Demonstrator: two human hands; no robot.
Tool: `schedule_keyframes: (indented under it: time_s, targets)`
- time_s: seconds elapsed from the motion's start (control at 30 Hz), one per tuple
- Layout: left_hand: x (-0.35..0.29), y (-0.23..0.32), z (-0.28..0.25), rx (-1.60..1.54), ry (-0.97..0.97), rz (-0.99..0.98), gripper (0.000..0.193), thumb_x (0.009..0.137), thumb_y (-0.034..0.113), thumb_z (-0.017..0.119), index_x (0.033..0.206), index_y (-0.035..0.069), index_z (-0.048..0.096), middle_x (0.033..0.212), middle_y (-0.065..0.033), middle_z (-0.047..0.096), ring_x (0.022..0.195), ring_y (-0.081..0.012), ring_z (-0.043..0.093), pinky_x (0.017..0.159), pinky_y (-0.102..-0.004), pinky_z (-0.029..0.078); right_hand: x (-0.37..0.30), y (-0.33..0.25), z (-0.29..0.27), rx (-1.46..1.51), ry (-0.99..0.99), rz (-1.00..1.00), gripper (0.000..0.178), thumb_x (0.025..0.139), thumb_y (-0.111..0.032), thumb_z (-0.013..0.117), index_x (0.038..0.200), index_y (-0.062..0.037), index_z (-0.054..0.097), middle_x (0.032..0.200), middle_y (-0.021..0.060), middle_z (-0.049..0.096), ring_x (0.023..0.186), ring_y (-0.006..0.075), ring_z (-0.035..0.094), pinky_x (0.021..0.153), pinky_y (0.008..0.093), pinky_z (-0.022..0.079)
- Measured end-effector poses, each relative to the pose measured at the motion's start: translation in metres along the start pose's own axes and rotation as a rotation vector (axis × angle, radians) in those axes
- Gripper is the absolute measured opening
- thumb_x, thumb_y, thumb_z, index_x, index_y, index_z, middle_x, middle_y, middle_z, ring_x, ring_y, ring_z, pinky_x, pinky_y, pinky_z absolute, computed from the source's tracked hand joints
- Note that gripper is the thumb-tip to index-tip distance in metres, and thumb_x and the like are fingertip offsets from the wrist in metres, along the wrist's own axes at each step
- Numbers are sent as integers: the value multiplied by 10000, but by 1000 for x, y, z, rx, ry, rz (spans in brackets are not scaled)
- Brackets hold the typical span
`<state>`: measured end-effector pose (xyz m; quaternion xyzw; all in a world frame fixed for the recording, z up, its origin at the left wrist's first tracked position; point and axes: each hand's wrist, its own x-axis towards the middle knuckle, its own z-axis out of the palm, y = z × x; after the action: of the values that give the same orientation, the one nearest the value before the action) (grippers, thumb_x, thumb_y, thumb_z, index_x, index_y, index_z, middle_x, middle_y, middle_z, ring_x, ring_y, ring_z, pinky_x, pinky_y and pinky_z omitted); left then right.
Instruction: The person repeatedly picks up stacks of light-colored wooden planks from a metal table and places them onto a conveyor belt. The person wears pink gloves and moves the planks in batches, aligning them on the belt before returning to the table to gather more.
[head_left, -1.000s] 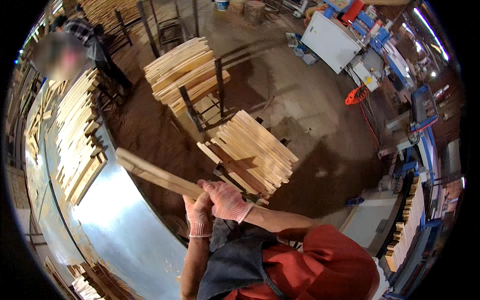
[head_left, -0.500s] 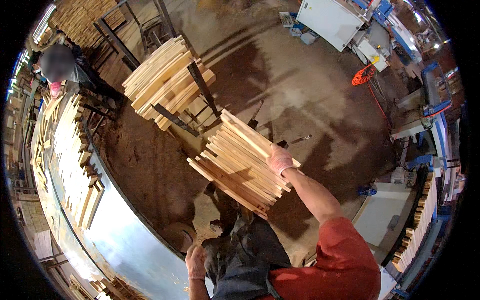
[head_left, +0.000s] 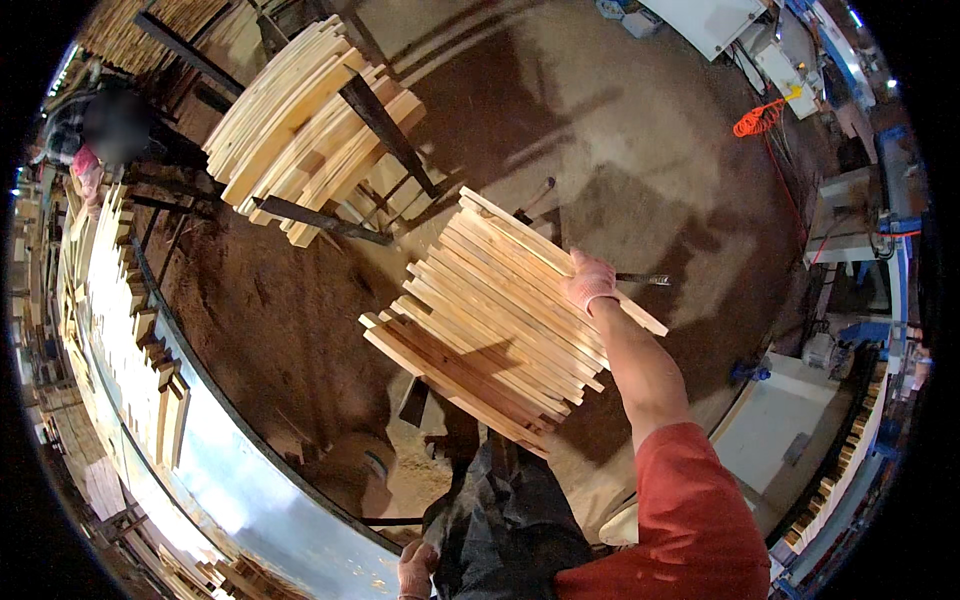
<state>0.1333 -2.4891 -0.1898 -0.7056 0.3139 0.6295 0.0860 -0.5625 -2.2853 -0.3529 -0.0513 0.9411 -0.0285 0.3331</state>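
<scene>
A stack of pale wooden strips (head_left: 500, 310) lies side by side in front of me, resting on a dark metal stand mostly hidden beneath. My right hand (head_left: 592, 280), in a pinkish glove, is closed around the wooden strip (head_left: 520, 228) along the far right edge of the stack. That strip's near end sticks out past the others. Low in the view, my left hand (head_left: 417, 568), also gloved, hangs between the metal table and my dark apron with its fingers curled. Nothing shows in it.
A curved metal-topped table (head_left: 250, 480) runs along my left, with wooden strips (head_left: 150, 370) on it. Another person (head_left: 90, 135) stands at its far end. Beyond my stack, a dark metal rack (head_left: 385, 130) holds more strips (head_left: 300, 120). An orange coiled hose (head_left: 760, 120) hangs at right.
My right hand has moved right with the edge strip, whose near end now juts farther out from the stack. My left hand has dropped lower. The whole view has shifted somewhat.
</scene>
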Motion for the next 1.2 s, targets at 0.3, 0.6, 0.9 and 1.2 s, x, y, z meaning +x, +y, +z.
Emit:
schedule_keyframes:
  time_s: [0.3, 0.6, 0.9, 1.2]
  targets:
    - [6, 25, 21, 6, 28, 13, 415, 925, 144, 789, 1296, -6, 675, 1000, -51, 696, 863, -189, 697, 748, -320, 562, 1, -30, 15, 108, -43, 121, 880, 982, -551, 625, 1679, -82, 363, 1672, 221, 462, 1530, 387, 463, 1253, 485, 393]
    - [9, 35, 3, 297, -43, 207, 419, 1016, 247, 749, 1342, -13, 711, 1110, -54, 727, 948, -154, 666, 841, -288, 538, -60, -15, 99, 341, 451, -149, 861, 974, -301, 763, 1672, -25, 342, 1620, 270, 497, 1508, 413, 464, 1276, 501, 356]
    - [-15, 28, -35, -131, -20, 136, 504, 1021, 255, 753, 1405, -58, 664, 1167, -87, 743, 1030, -167, 693, 894, -306, 566, -205, -97, 86, 937, 155, -308, 808, 1019, -159, 695, 1700, -1, 288, 1729, 239, 368, 1616, 364, 337, 1302, 446, 327]
    - [46, -2, -137, -513, -57, 257, 365, 1010, 233, 760, 1277, -12, 709, 982, -37, 723, 820, -154, 666, 686, -299, 530, -294, -267, 57, 879, 30, -536, 667, 1015, -129, 711, 1617, 1, 455, 1530, 214, 596, 1396, 319, 588, 1205, 424, 442]
